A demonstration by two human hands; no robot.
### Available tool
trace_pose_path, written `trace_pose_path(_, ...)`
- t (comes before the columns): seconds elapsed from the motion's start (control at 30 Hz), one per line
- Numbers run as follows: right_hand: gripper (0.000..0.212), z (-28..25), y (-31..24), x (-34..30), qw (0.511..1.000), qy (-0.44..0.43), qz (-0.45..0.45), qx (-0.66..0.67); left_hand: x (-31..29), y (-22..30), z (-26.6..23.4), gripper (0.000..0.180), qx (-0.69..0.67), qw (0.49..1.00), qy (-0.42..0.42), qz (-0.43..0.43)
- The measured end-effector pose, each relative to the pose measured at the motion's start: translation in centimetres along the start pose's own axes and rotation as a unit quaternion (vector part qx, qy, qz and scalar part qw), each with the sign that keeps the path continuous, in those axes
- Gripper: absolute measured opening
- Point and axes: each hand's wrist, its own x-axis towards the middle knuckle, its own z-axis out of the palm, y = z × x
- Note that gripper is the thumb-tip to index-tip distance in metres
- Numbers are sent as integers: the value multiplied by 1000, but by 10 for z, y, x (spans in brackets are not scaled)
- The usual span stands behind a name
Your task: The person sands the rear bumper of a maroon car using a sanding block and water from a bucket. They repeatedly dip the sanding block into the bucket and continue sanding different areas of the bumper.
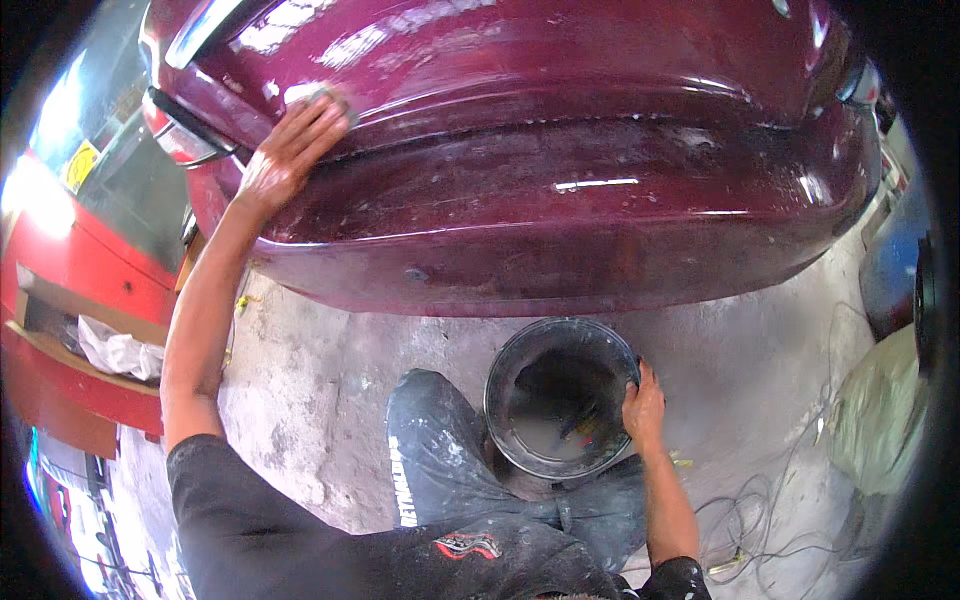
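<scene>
Workshop concrete floor (320, 400), dusty, cables at right edge. Maroon car bumper (560, 200) overhead, wet and glossy, likely slippery, rigid. Left hand (290, 150) flat on bumper's upper left, fingers together pressing a small pad (330, 97). Right hand (643, 408) grips right rim of black bucket (560, 398), fingers curled over; bucket between knees, probably heavy with water, take by rim.

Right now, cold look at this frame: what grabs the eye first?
The glossy maroon car bumper fills the upper half, wet and speckled. The left hand presses a small sanding pad flat against it at upper left. Below centre, the right hand grips the rim of a black bucket holding murky water, on the concrete floor beside the person's knee.
</scene>
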Motion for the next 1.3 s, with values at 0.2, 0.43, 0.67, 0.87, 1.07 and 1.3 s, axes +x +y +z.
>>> trace_pose_path(0.2, 56, -13, -9, 7, 1000, -8, 16, -17, 129, 49, 12, 60, 30, 997, 37, 66)
trace_pose_path(0.43, 55, -21, -17, 5, 998, -10, 46, 40, 67, 30, 13, 59, -2, 999, 49, 19)
trace_pose_path(0.67, 52, -19, -25, 5, 999, -29, 44, 5, 112, 51, 24, 53, 1, 997, 79, 24)
trace_pose_path(0.87, 51, -2, 4, 8, 1000, 6, -1, 7, 126, 67, 38, 76, -89, 987, 136, -13)
trace_pose_path(1.07, 51, -7, -17, -1, 1000, 0, -23, 15, -39, 52, 6, 46, -26, 931, 117, -346)
trace_pose_path(1.3, 51, -6, -11, 5, 1000, -14, -7, 26, 0, 53, 7, 48, 20, 911, 142, -387)
